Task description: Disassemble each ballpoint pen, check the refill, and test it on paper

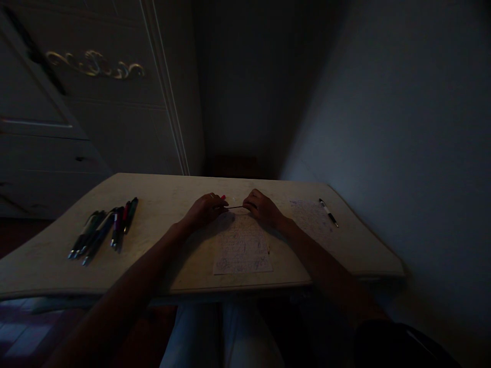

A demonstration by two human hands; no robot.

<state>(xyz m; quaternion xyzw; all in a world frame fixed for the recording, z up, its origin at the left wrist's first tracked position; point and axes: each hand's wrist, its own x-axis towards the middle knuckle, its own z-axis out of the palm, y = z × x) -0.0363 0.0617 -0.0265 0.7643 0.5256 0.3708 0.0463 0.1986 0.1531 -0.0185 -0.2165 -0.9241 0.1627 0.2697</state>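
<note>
My left hand (205, 208) and my right hand (264, 208) meet near the middle of the table, fingers closed in pinches. Between them runs a thin dark rod, like a pen refill (235, 207), with one end at each hand. A small red-pink piece (223, 197) shows just beyond my left fingers; whether the hand touches it I cannot tell. Below the hands lies a handwritten sheet of paper (241, 250), its top edge close to my fingers. A tiny light piece (268, 249) rests at the sheet's right edge.
Several pens (97, 230) lie bunched on the table's left side. To the right are a second written sheet (312, 220), partly behind my right forearm, and a white-and-black pen (329, 213). A wall (402, 153) borders the right; a cabinet (115, 122) stands behind left. Light is dim.
</note>
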